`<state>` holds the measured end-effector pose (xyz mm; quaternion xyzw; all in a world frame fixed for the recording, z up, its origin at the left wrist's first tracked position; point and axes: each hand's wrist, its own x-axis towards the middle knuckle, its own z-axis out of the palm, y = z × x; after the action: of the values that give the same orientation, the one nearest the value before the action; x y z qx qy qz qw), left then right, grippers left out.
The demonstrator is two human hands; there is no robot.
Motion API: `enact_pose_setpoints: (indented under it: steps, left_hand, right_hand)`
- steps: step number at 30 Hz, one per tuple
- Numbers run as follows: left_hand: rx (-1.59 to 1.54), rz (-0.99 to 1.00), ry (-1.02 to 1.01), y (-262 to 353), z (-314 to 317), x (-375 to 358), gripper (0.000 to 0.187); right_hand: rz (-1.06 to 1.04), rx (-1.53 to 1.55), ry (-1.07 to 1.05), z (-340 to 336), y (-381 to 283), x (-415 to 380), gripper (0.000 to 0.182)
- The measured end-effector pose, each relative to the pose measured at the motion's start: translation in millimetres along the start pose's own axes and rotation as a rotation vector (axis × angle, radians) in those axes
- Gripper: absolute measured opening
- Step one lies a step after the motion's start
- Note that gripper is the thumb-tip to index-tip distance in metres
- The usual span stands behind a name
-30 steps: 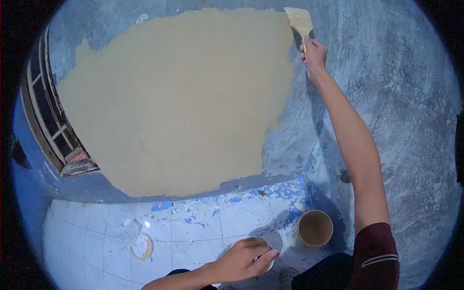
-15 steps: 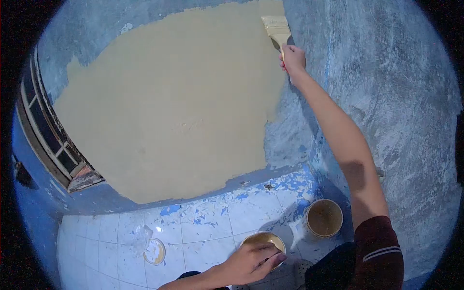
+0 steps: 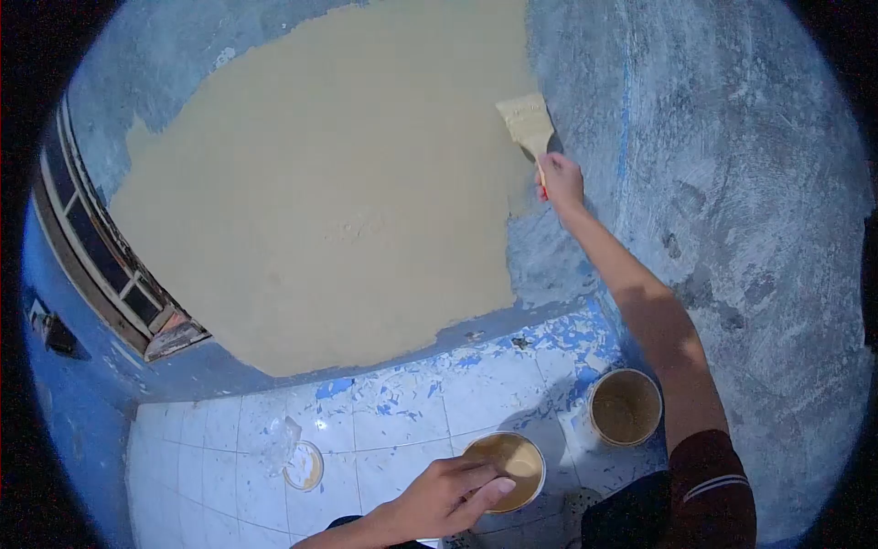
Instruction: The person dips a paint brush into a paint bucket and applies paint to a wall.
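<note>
My right hand (image 3: pixel 562 179) is closed round the handle of a wide paintbrush (image 3: pixel 528 119), its bristles coated in cream paint. The bristles lie against the wall at the right edge of a large cream-painted patch (image 3: pixel 338 174). Low in the view, my left hand (image 3: pixel 446 499) grips the near left rim of a round paint can (image 3: pixel 523 465). Its thumb points across the opening, and the other fingers are partly hidden. Cream paint shows inside the can.
A second round bucket (image 3: pixel 626 408) stands right of the can on the white tiled floor (image 3: pixel 210 467), among paint flakes. A lid (image 3: pixel 304 466) and clear plastic bag (image 3: pixel 274 445) lie left. Unpainted blue-grey wall (image 3: pixel 732 210) adjoins the patch; a window (image 3: pixel 96 247) is at far left.
The paintbrush in my right hand has come down along the patch's right edge. My left hand stays at the can's rim, and more of the can's inside shows. The view has shifted slightly.
</note>
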<state>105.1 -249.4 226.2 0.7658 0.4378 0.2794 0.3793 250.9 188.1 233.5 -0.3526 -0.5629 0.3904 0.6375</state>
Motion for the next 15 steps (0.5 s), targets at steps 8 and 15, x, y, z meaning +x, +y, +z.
enact_pose_setpoints:
  steps: [8,15]
  left_hand:
    - [-0.015,-0.065,0.085,-9,1,3,0.028]
    - [0.002,-0.068,0.104,-10,4,4,0.031]
  right_hand:
    - [0.023,-0.232,0.000,-18,89,-47,0.031]
    - [0.036,-0.490,-0.010,-28,131,-98,0.032]
